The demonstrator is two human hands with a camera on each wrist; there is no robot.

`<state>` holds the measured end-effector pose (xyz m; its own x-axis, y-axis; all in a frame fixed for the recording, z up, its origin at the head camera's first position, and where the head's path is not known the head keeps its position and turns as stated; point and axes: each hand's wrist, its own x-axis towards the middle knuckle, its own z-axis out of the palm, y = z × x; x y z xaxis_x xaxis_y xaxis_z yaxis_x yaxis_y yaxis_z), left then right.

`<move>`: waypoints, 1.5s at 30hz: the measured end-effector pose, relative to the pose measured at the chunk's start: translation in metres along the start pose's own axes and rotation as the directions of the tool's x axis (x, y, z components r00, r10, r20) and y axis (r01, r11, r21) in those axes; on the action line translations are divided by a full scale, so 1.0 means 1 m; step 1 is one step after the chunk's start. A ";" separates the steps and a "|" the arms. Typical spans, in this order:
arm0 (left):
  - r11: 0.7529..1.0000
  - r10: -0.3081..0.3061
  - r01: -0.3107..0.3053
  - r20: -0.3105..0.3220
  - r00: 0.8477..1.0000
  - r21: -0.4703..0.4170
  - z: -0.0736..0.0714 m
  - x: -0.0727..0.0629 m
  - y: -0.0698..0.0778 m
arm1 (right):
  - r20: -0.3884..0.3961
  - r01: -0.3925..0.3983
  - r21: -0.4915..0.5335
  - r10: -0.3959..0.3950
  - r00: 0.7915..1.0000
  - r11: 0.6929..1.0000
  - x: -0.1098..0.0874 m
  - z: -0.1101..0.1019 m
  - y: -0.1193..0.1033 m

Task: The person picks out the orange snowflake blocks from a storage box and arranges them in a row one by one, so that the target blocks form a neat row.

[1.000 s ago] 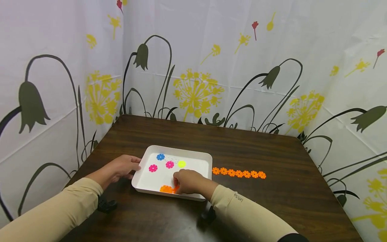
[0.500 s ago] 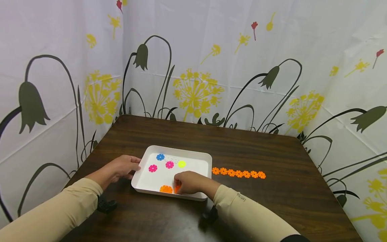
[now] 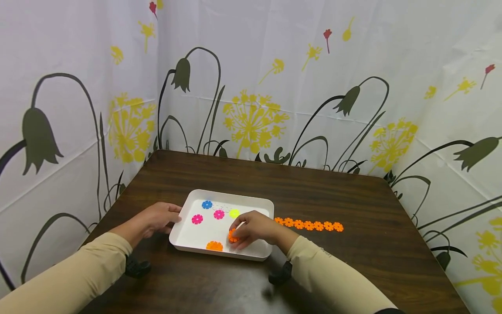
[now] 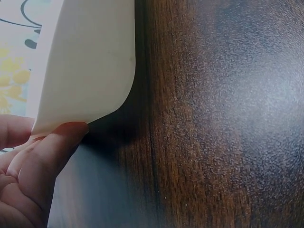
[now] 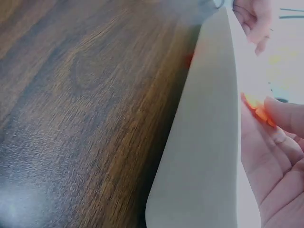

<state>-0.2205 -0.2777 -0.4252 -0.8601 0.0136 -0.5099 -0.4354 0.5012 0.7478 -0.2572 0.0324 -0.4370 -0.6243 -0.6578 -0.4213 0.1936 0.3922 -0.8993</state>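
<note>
A white tray (image 3: pixel 188 239) lies on the table, with my left hand (image 3: pixel 160 219) at its left end. The thumb (image 4: pixel 66 135) is against the outer wall and a finger meets the rim, pinching the edge. Over the tray's right part, my right hand (image 3: pixel 255 229) pinches an orange flower-shaped disc (image 5: pixel 259 111) between thumb and fingers. Another orange disc (image 3: pixel 214 246) stays by the tray's near wall. Further back in the tray are a blue disc (image 3: pixel 207 204), two pink discs (image 3: pixel 197 219) and a yellow disc (image 3: pixel 234 213), which is close to the right fingers.
Right of the tray, several orange discs (image 3: pixel 309 226) form a straight row on the dark wooden table (image 3: pixel 353 270). A white curtain (image 3: pixel 313 26) with printed flowers surrounds the table's back and sides.
My right hand has risen from the tray's near wall and shifted slightly back, bringing an orange disc with it. The left hand keeps its place on the tray's edge.
</note>
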 end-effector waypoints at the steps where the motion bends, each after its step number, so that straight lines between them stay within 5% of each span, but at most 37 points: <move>1: 1.000 -0.003 0.003 -0.002 1.000 -0.001 0.000 0.000 0.000 | -0.005 0.002 0.030 -0.002 1.000 1.000 -0.001 -0.003 0.001; 8: 1.000 -0.015 0.015 -0.007 1.000 0.011 0.000 0.001 -0.001 | -0.017 -0.002 0.208 0.005 1.000 0.978 -0.010 -0.022 0.007; 18: 1.000 -0.014 0.014 -0.003 1.000 0.009 0.001 0.002 -0.003 | -0.077 0.017 0.295 0.006 0.997 0.955 -0.026 -0.053 0.016; 36: 1.000 -0.019 0.020 -0.007 1.000 0.011 -0.001 0.003 -0.001 | -0.239 0.069 0.325 0.011 0.971 0.943 -0.067 -0.135 0.056; 45: 0.999 -0.026 0.026 -0.011 1.000 0.023 -0.001 0.004 -0.001 | -0.293 0.054 0.284 0.033 0.956 0.957 -0.083 -0.157 0.069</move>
<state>-0.2242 -0.2795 -0.4277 -0.8514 -0.0089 -0.5245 -0.4516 0.5211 0.7242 -0.3109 0.2151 -0.4461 -0.8119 -0.4277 -0.3975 0.3662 0.1571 -0.9172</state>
